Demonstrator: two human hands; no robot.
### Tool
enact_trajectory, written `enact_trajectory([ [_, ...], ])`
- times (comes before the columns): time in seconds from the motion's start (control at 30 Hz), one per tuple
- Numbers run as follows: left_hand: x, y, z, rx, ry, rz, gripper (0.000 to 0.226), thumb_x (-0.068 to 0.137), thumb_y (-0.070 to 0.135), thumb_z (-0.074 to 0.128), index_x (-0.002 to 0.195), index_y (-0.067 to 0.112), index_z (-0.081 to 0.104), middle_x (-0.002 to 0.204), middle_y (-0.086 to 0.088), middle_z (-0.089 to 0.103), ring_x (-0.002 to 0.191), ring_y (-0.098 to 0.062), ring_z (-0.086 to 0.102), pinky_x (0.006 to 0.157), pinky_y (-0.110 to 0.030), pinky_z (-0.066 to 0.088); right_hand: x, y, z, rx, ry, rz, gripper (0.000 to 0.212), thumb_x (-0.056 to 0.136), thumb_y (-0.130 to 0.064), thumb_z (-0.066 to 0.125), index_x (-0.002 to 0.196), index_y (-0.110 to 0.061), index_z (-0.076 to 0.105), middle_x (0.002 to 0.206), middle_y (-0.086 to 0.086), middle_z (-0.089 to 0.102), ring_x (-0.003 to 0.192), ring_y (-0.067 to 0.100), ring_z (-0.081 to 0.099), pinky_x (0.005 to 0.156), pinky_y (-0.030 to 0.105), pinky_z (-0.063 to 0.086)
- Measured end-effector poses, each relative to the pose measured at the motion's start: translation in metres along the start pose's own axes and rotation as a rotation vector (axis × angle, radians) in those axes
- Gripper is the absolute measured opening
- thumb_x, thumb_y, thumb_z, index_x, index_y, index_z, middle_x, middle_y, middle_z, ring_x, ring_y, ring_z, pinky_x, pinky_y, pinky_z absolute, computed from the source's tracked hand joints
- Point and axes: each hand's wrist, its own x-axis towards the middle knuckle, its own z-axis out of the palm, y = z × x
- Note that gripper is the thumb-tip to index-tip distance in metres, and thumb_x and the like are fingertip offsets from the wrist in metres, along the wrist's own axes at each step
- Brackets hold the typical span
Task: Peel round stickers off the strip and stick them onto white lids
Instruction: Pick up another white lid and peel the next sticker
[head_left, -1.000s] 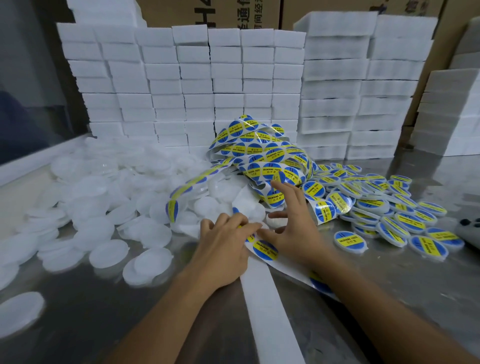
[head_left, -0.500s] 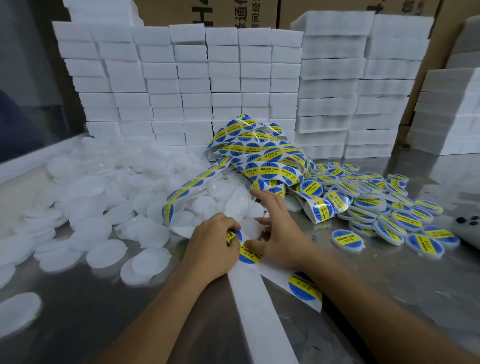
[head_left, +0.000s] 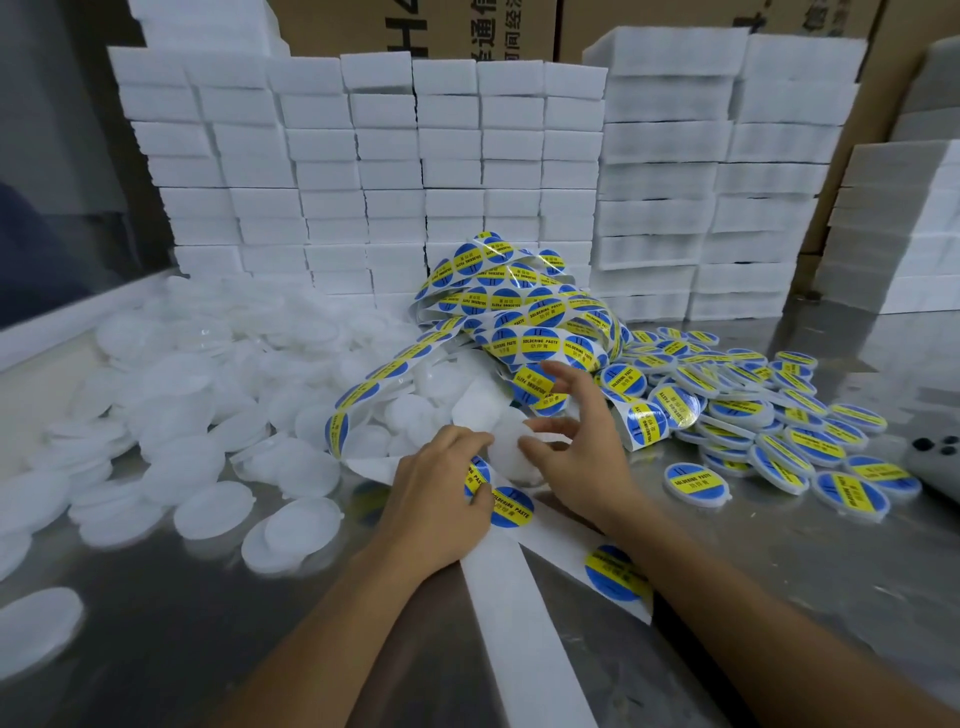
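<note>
Leftmost, loose white lids (head_left: 171, 415) heap over the table's (head_left: 156, 649) left side toward the rear edge. Left hand (head_left: 441, 499) near the front-middle, fingers curled, pinching a round blue-yellow sticker (head_left: 477, 475) beside the strip (head_left: 524, 587) of backing paper; another sticker (head_left: 511, 506) sits on the strip just below. Right hand (head_left: 576, 447) touches a bare white lid (head_left: 511, 457) with thumb and fingertips, fingers spread; actual grip cannot be told. Tangled sticker roll (head_left: 524, 317) behind. Stickered lids (head_left: 779, 431) pile at the right side. White foam blocks (head_left: 415, 171) stacked along the rear edge.

left hand (head_left: 439, 499) hides part of one sticker (head_left: 477, 477)
</note>
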Motion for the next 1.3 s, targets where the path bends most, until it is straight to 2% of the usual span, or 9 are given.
enact_trajectory([
  [0.2,0.003,-0.003,0.002,0.074,0.177,-0.083,0.052,0.075,0.028,0.077,0.124,0.031,0.057,0.119,0.013,0.051,0.111,-0.010,0.045,0.089,-0.027,0.034,0.001,-0.014,-0.004,0.141,0.075,-0.027,0.066,0.082,0.009,0.071,0.131,-0.030,0.050,0.127,-0.020,0.048,0.085,0.006,0.069,0.067,0.017,0.053],
  [0.3,0.005,0.000,0.000,-0.239,0.233,-0.143,0.035,0.075,0.019,0.079,0.108,0.024,0.066,0.094,0.014,0.061,0.072,0.006,0.053,0.069,-0.008,0.042,-0.001,-0.018,-0.002,0.170,0.076,-0.021,0.065,0.081,0.008,0.072,0.128,-0.030,0.050,0.125,-0.020,0.050,0.085,0.006,0.069,0.067,0.018,0.054],
  [0.4,0.007,0.006,-0.003,-0.612,0.204,-0.318,0.019,0.081,0.017,0.074,0.099,0.022,0.070,0.079,0.012,0.068,0.054,0.001,0.058,0.055,-0.013,0.046,-0.003,-0.021,-0.002,0.162,0.075,-0.009,0.064,0.081,0.007,0.073,0.129,-0.030,0.051,0.124,-0.019,0.051,0.086,0.005,0.070,0.069,0.021,0.056],
  [0.5,0.008,0.009,-0.007,-0.861,0.157,-0.427,0.008,0.085,0.015,0.072,0.093,0.018,0.072,0.071,0.002,0.069,0.057,-0.008,0.062,0.054,-0.020,0.051,-0.003,-0.022,-0.003,0.183,0.092,0.016,0.063,0.082,0.006,0.073,0.129,-0.029,0.052,0.123,-0.020,0.052,0.087,0.003,0.070,0.068,0.018,0.056],
  [0.7,0.007,0.007,-0.011,-0.977,0.094,-0.477,0.010,0.084,0.009,0.072,0.092,0.015,0.068,0.065,-0.001,0.072,0.059,-0.012,0.066,0.060,-0.024,0.056,-0.004,-0.021,0.002,0.180,0.091,0.032,0.055,0.082,0.000,0.076,0.126,-0.025,0.055,0.129,-0.009,0.055,0.090,0.006,0.070,0.069,0.022,0.057],
  [0.8,0.008,0.005,-0.012,-1.021,0.111,-0.512,0.013,0.084,0.005,0.071,0.092,0.015,0.069,0.070,-0.006,0.074,0.062,-0.015,0.068,0.052,-0.022,0.054,-0.001,-0.021,0.002,0.184,0.207,0.046,0.040,0.085,-0.015,0.076,0.121,-0.023,0.062,0.116,-0.007,0.064,0.090,0.007,0.068,0.072,0.020,0.056],
  [0.93,0.008,0.003,-0.013,-1.117,0.140,-0.542,0.013,0.084,0.001,0.070,0.088,0.013,0.068,0.072,-0.008,0.075,0.059,-0.016,0.067,0.048,-0.021,0.052,0.007,-0.019,-0.008,0.215,0.350,0.112,0.030,0.089,-0.012,0.071,0.119,-0.011,0.067,0.088,-0.004,0.071,0.081,0.003,0.069,0.078,0.018,0.054],
  [1.13,0.009,0.003,-0.013,-1.155,0.140,-0.548,0.011,0.083,0.000,0.070,0.090,0.008,0.068,0.074,-0.011,0.075,0.061,-0.019,0.067,0.050,-0.023,0.053,0.011,-0.011,-0.013,0.241,0.386,0.202,0.014,0.089,-0.007,0.070,0.093,-0.021,0.072,0.086,-0.009,0.074,0.078,-0.003,0.070,0.074,0.014,0.056],
  [1.3,0.009,0.003,-0.015,-1.178,0.132,-0.548,0.012,0.083,-0.001,0.069,0.092,0.006,0.067,0.075,-0.012,0.074,0.063,-0.019,0.069,0.052,-0.023,0.054,0.013,-0.010,-0.015,0.277,0.391,0.249,0.025,0.089,-0.008,0.071,0.113,-0.014,0.069,0.083,-0.010,0.072,0.077,-0.004,0.070,0.069,0.010,0.052],
])
